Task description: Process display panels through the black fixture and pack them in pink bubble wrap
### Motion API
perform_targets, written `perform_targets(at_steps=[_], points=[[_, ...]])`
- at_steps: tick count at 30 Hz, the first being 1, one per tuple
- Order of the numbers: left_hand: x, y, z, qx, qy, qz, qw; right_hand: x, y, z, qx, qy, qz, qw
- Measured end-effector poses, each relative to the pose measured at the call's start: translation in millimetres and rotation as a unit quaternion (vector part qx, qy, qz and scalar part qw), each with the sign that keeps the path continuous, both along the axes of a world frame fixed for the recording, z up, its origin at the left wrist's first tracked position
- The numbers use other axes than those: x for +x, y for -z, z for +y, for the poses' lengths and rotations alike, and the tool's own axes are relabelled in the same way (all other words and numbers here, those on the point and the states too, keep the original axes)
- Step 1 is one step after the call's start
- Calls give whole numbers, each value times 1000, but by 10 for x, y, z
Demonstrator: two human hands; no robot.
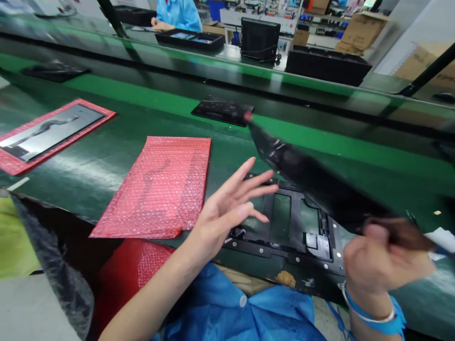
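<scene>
Thin, black, glossy, plastic-looking sheet [320, 184], tilted above black rectangular slotted frame [280, 251] on dark-green table [131, 123]; likely light, flexible, best held by edges; right hand [380, 260]: fingers clamped on near end; left hand [223, 210]: fingers apart

Frame [295, 218] on bench [131, 124], right of bubble-wrap pouch [167, 189]; panel [66, 129] farther left.

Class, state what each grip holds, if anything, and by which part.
The right grip holds a blurred black sheet near its lower right end; the left grip is open, holding nothing.
</scene>
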State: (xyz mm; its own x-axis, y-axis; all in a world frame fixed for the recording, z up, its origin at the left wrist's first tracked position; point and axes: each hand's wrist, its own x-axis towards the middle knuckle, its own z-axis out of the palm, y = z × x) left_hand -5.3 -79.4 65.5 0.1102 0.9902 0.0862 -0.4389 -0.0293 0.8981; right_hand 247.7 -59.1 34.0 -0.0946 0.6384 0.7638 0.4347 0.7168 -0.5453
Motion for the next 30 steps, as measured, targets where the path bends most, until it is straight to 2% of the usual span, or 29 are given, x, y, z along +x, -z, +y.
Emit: perform_targets(at_steps=[2,3,5,8,9,11,14,18,24,30], points=[[-136,127,91,12,-61,50,997,89,29,127,-43,62,172,982],[-209,217,141,9,-91,77,993,120,47,179,-90,96,265,955],[-346,420,223,-9,-132,137,982,166,77,237,-229,156,389,879],[-502,682,264,-45,-137,222,964,193,88,207,-412,199,410,789],[-538,738,256,-54,-121,242,961,189,80,182,-455,203,403,768],[-588,799,225,-59,-71,275,957,170,53,134,-505,214,385,742],[-615,807,186,-33,-5,355,934,135,13,100,-532,229,350,736],[-606,818,182,25,26,446,895,118,3,103,-560,223,301,739],[-607,908,178,65,42,487,870,56,4,106,-586,230,258,733],[-592,883,162,65,52,514,854,6,7,113,-566,239,258,746]])
